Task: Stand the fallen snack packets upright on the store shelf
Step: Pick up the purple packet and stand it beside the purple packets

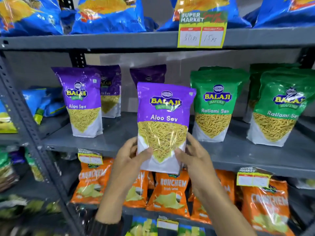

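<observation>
I hold a purple Aloo Sev packet [164,116] upright in front of the middle grey shelf [119,143], its bottom edge below the shelf lip. My left hand [131,155] grips its lower left corner and my right hand [192,155] its lower right corner, thumbs on the front. Another purple Aloo Sev packet [81,103] stands upright on the shelf at left, with a second one [110,92] behind it. A third purple packet [148,74] stands at the back, partly hidden by the held one.
Two green Ratlami Sev packets [216,106] [279,109] stand at right. Blue packets [42,103] lie at the shelf's far left, and more [109,14] fill the shelf above. A price tag [202,29] hangs there. Orange Crunchem packets [168,191] fill the shelf below. A perforated upright [22,116] runs at left.
</observation>
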A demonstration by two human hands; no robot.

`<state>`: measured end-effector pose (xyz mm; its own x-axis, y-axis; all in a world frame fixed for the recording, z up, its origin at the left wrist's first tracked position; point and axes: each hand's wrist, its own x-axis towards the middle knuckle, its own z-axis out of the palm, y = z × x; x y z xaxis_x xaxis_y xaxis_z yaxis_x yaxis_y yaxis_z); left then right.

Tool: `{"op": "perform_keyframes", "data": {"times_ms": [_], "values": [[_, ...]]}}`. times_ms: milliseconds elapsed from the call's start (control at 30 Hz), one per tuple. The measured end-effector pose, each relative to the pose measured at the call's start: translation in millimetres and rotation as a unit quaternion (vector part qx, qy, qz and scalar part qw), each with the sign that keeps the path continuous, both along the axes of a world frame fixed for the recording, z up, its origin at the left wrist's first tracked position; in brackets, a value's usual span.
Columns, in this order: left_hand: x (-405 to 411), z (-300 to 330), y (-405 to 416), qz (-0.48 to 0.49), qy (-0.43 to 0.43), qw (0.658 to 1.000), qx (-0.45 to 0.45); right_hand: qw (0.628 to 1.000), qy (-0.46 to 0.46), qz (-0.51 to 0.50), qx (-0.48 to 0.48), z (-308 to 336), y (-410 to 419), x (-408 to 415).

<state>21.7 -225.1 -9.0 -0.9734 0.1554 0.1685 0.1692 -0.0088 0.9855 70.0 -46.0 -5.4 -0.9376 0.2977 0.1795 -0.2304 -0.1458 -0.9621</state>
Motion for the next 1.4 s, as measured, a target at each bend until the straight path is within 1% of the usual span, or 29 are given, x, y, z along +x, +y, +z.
{"op": "perform_keyframes", "data": {"times_ms": [167,333,633,800,933,1133,1267,1400], "values": [[48,-11,4,0.026,0.043,0.999,-0.007,0.998,0.054,0.006,0.011,-13,7,41],[75,-16,12,0.040,0.073,0.996,-0.018,0.996,0.089,0.019,0.009,-15,13,68],[70,-12,16,0.033,0.088,0.996,0.008,0.995,0.098,0.017,0.004,-15,21,64],[69,-12,16,0.021,0.080,0.997,-0.004,0.996,0.083,0.015,-0.006,-13,19,63],[29,-10,15,0.016,0.076,0.997,-0.014,0.997,0.068,-0.004,0.024,-7,22,24],[-94,1,10,-0.013,0.077,0.997,0.003,0.993,0.067,-0.015,0.091,15,18,-90],[-162,1,4,-0.017,0.085,0.996,-0.017,0.990,0.075,-0.028,0.117,17,9,-154],[-194,-6,-5,-0.016,0.092,0.994,-0.051,0.986,0.076,-0.048,0.141,3,-4,-181]]}}
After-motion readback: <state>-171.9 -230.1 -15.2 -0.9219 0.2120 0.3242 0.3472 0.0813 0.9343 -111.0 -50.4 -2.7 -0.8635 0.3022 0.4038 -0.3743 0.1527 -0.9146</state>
